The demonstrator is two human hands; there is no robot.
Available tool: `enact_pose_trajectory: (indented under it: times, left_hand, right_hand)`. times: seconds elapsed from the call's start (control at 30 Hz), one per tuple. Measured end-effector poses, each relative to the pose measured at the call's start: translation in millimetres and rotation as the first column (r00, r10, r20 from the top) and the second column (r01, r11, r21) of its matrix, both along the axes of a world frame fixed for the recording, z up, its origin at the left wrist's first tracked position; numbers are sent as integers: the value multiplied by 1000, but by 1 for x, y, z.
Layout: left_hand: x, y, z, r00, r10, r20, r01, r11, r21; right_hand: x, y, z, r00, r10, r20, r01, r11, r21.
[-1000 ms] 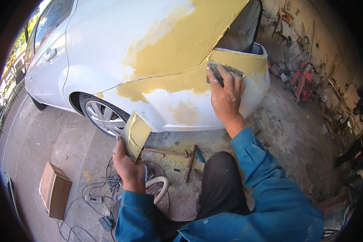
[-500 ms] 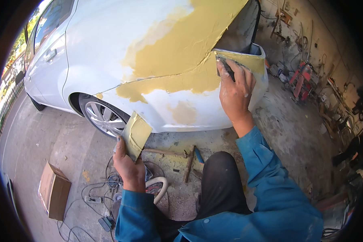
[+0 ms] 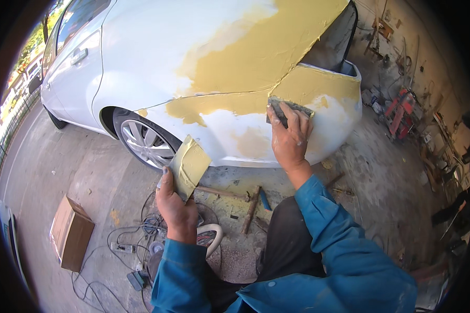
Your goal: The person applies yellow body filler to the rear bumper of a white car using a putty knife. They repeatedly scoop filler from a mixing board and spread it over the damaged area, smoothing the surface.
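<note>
My right hand point(image 3: 292, 136) grips a dark, flat filler spreader point(image 3: 285, 107), its edge against the rear corner of a white car point(image 3: 136, 57). Yellow body filler point(image 3: 240, 60) covers much of the rear quarter panel and runs onto the bumper point(image 3: 329, 122) below the vacant tail-light opening point(image 3: 331, 47). In my left hand point(image 3: 177, 206) is a thin mixing board point(image 3: 191, 166), tilted up and coated with the same yellow filler. That hand's thumb presses on the board's near left edge. The board is in front of the rear wheel point(image 3: 143, 138), apart from the filled panel.
A cardboard box point(image 3: 75, 235) stands on the floor at left. Cables point(image 3: 122, 248), a pale hose point(image 3: 214, 241) and a hammer-like wooden tool point(image 3: 250, 208) lie near my knees. Red equipment point(image 3: 402, 112) and clutter line the wall at right.
My right hand has moved down and left with the spreader, from beside the tail-light opening to the lower filler edge. More filler shows on the bumper corner. The view has shifted slightly.
</note>
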State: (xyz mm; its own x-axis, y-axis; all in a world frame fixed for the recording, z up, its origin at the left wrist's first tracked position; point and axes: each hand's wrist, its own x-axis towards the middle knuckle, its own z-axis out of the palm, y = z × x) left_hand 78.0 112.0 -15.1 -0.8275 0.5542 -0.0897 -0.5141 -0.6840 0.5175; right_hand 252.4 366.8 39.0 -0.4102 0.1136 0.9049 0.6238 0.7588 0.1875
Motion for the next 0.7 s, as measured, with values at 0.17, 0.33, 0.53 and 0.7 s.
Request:
enact_pose_trajectory:
  times: [0.17,0.33,0.53,0.7]
  left_hand:
    - [-2,-2,-3,1000,10,-19,-11,999,-49]
    - [7,1,-1,999,-36,-18,35,999,-41]
    - [20,7,1,983,-172,57,171,985,29]
    - [14,1,0,990,-133,51,130,990,62]
  right_hand:
    - [-5,-36,-11,989,142,34,-134,975,-176]
    - [-9,-98,6,834,489,-256,-550,697,-461]
    - [-21,-147,3,592,528,-608,-763,127,-633]
    - [-17,-146,-10,712,641,-288,-654,453,-606]
